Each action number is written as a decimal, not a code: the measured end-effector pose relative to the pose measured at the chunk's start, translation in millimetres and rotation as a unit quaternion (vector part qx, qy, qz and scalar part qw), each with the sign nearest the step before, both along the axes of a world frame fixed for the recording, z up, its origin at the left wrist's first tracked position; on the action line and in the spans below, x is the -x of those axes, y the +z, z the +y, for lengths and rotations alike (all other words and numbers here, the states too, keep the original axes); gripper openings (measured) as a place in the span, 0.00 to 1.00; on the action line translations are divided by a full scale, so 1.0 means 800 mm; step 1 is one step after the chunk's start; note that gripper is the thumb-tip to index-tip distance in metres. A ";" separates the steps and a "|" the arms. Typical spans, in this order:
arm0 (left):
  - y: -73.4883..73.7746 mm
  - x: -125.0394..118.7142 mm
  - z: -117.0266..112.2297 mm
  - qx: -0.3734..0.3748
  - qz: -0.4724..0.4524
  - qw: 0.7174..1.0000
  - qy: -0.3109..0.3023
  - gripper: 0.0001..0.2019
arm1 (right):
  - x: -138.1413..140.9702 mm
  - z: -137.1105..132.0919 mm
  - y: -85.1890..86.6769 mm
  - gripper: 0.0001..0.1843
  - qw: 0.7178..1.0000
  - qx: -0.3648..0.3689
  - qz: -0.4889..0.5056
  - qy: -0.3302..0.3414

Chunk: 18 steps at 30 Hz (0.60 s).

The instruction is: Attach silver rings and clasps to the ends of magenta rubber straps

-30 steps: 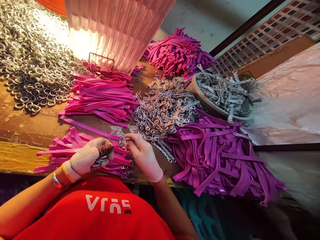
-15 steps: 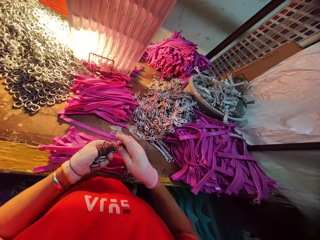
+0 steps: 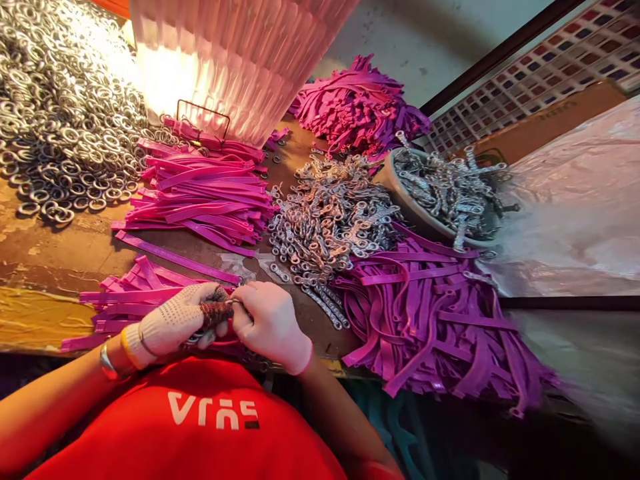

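Worktable [image 3: 45,257] bears pink straps [image 3: 205,190]; left hand [image 3: 183,315] (gloved) has fingers clamped on metal rings [image 3: 193,339]; right hand [image 3: 273,325] pinches small metal piece [image 3: 236,301].

Passable bare tabletop [image 3: 50,250] at left, pink straps [image 3: 130,293] crowding left hand [image 3: 183,313], link heap [image 3: 333,213] obstructing farther right

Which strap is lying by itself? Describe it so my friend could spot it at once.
Find the big, glowing ribbed sheet. In front of it lies a far heap of pink straps, then a near heap by the left hand. The single strap lies slantwise between these heaps, alone while its neighbours are piled together.
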<state>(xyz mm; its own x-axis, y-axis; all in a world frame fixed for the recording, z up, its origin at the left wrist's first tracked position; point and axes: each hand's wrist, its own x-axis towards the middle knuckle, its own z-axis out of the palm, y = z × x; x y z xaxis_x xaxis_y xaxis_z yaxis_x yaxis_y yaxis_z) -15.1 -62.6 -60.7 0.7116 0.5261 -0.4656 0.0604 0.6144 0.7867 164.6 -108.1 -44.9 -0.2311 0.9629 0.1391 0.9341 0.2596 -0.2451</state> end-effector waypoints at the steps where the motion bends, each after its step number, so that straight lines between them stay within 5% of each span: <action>1: 0.000 -0.001 0.000 0.014 0.005 1.000 0.004 0.13 | 0.003 0.000 0.001 0.13 1.000 0.000 -0.001 -0.007; 5: 0.000 -0.004 0.006 0.086 -0.019 0.993 0.076 0.13 | 0.012 -0.004 0.007 0.18 0.999 -0.015 -0.008 -0.033; 8: 0.003 -0.013 0.029 0.058 0.006 0.997 0.060 0.15 | 0.009 -0.007 0.002 0.19 0.998 -0.019 0.017 -0.064; 11: 0.003 -0.035 0.068 -0.136 0.088 0.985 -0.050 0.16 | -0.007 -0.005 -0.011 0.19 0.984 0.000 0.123 -0.125; 14: -0.005 -0.071 0.105 -0.404 0.218 0.880 -0.123 0.10 | -0.027 -0.001 -0.023 0.19 0.942 -0.024 0.246 -0.229; 16: -0.013 -0.096 0.119 -0.466 0.276 0.830 -0.133 0.07 | -0.035 -0.001 -0.026 0.19 0.913 -0.041 0.301 -0.273; 18: -0.021 -0.116 0.124 -0.460 0.292 0.826 -0.144 0.09 | -0.040 -0.004 -0.026 0.19 0.896 -0.030 0.339 -0.285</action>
<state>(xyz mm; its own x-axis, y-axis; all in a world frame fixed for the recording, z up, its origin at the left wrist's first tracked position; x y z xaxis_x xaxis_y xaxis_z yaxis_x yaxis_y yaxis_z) 78.0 36.6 -77.3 0.6637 0.6968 -0.2720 0.6347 -0.3321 0.6978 196.2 -111.4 -66.0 0.4540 0.8834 0.1159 0.5596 -0.1815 -0.8086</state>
